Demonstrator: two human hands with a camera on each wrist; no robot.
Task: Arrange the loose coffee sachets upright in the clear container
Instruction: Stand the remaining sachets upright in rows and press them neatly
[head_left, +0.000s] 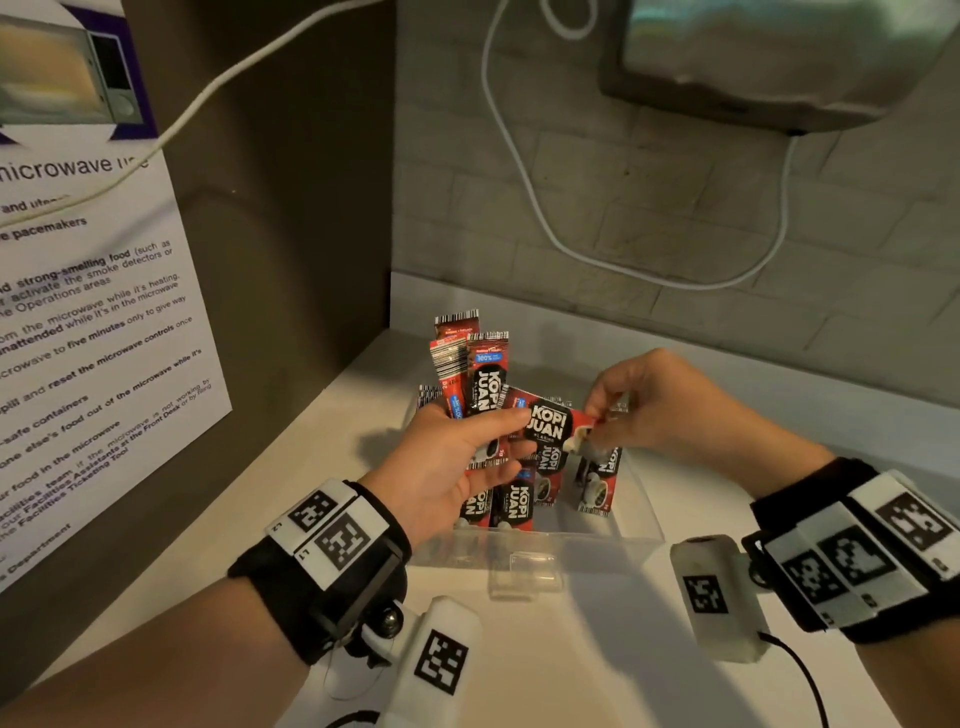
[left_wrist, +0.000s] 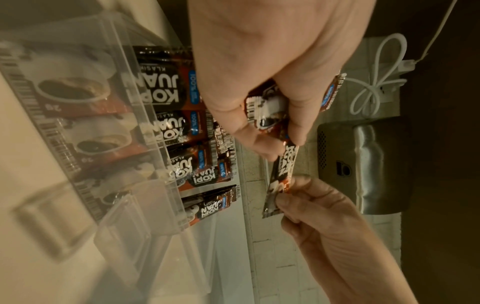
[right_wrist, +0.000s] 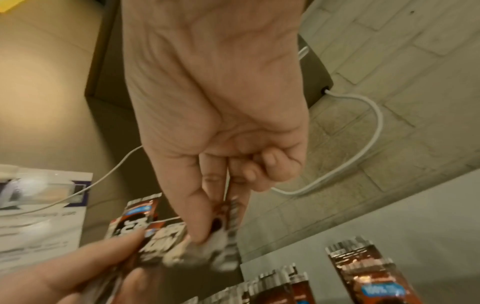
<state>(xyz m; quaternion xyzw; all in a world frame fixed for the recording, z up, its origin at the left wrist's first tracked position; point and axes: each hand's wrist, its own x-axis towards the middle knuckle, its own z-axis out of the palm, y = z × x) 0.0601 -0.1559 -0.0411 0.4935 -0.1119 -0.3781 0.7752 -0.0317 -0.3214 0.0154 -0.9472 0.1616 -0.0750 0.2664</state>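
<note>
My left hand (head_left: 483, 436) grips a fan of red-and-black coffee sachets (head_left: 470, 374) over the clear container (head_left: 597, 545). One sachet (head_left: 550, 423) lies crosswise, its left end under my left thumb. My right hand (head_left: 602, 415) pinches its right end between thumb and fingers. Several sachets (head_left: 511, 506) stand upright inside the container. The left wrist view shows the left hand (left_wrist: 259, 123), the pinched sachet (left_wrist: 283, 170), the right hand (left_wrist: 298, 205) and the container wall (left_wrist: 91, 102). In the right wrist view the right hand (right_wrist: 215, 205) pinches the blurred sachet (right_wrist: 223, 236).
The container stands on a white counter (head_left: 623, 649) in a corner. A dark side panel with a microwave notice (head_left: 88, 322) is at the left. A white cable (head_left: 545, 218) hangs on the tiled back wall below a steel appliance (head_left: 779, 57).
</note>
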